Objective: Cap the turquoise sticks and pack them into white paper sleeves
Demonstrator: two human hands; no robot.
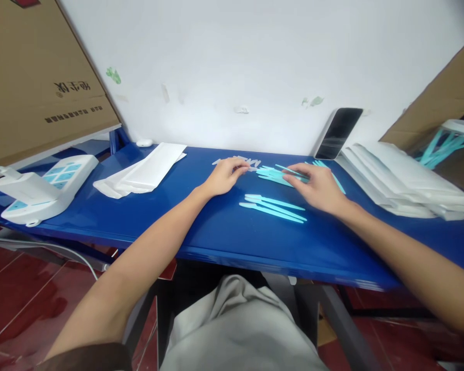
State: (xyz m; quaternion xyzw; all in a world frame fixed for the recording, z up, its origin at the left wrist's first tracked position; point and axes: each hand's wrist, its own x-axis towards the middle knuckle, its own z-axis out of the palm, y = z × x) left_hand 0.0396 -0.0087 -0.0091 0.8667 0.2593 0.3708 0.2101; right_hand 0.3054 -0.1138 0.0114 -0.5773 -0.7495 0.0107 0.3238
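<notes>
My left hand (pixel 226 175) is closed in a pinch on a small clear cap (pixel 253 169). More whitish caps (pixel 239 159) lie just behind its fingers. My right hand (pixel 319 184) is closed around a slim turquoise eyebrow razor (pixel 288 169), whose tip points toward the left hand. Beneath the right fingers a loose pile of turquoise razors (pixel 272 175) rests on the table, and some more show behind that hand. Nearer to me, three razors (pixel 276 208) with whitish covers on their left ends lie side by side.
White paper packets (pixel 150 167) lie at left, and a stack of white envelopes (pixel 406 180) at right. A phone (pixel 338 134) leans against the wall. A power strip (pixel 54 185) with a plugged-in charger and a cardboard box (pixel 42 67) stand left. A container of turquoise sticks (pixel 444 144) is far right.
</notes>
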